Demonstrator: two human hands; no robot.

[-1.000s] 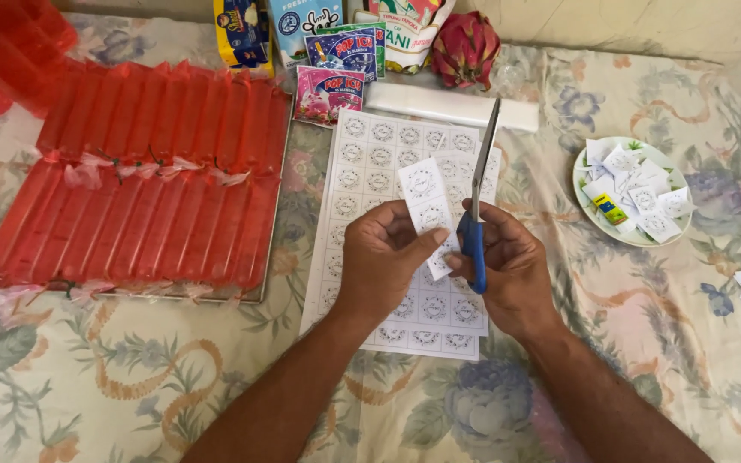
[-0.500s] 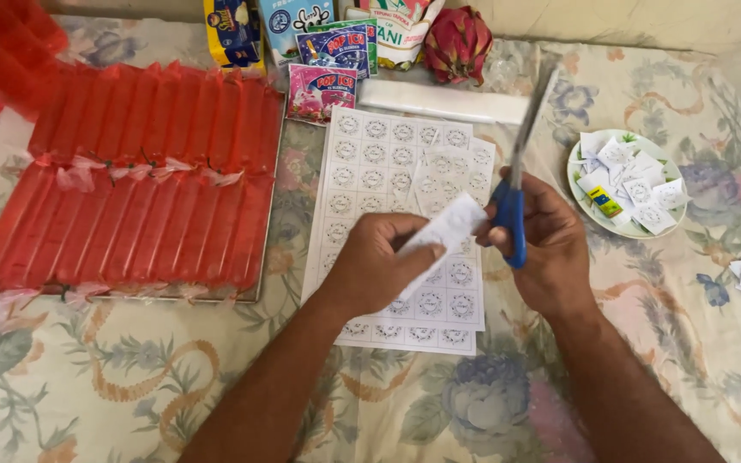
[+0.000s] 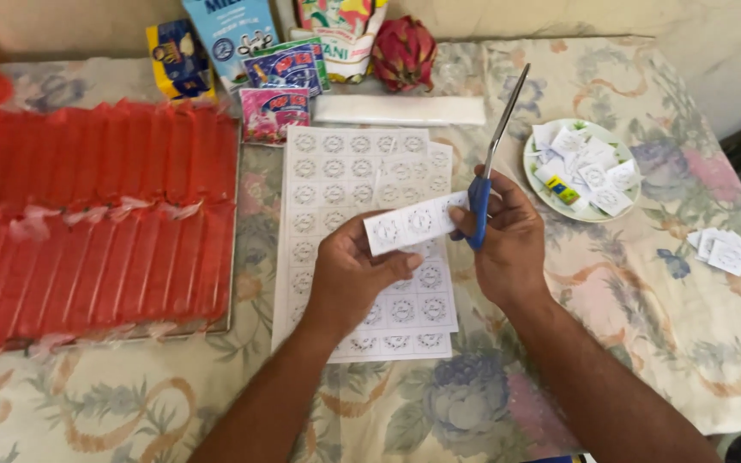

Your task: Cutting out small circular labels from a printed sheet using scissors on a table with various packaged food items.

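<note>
My left hand (image 3: pixel 349 273) pinches a white paper strip (image 3: pixel 412 223) printed with three round labels and holds it level above a large label sheet (image 3: pixel 336 176). My right hand (image 3: pixel 508 240) grips blue-handled scissors (image 3: pixel 489 163), blades closed and pointing up and away. The strip's right end touches the scissor handle. Both hands hover over the lower half of the sheet, which lies flat on the floral cloth.
A tray (image 3: pixel 231 257) of red filled plastic tubes (image 3: pixel 96 214) fills the left. Packets (image 3: pixel 280 81), a carton (image 3: pixel 233 34) and a dragon fruit (image 3: pixel 403 53) stand at the back. A plate (image 3: pixel 542 184) of cut labels sits right, with loose labels (image 3: pixel 724 250) near the table edge.
The strip went from upright to tilted to level in my left hand. My right hand swung the scissors right, then back against the strip's end. The camera shifted right.
</note>
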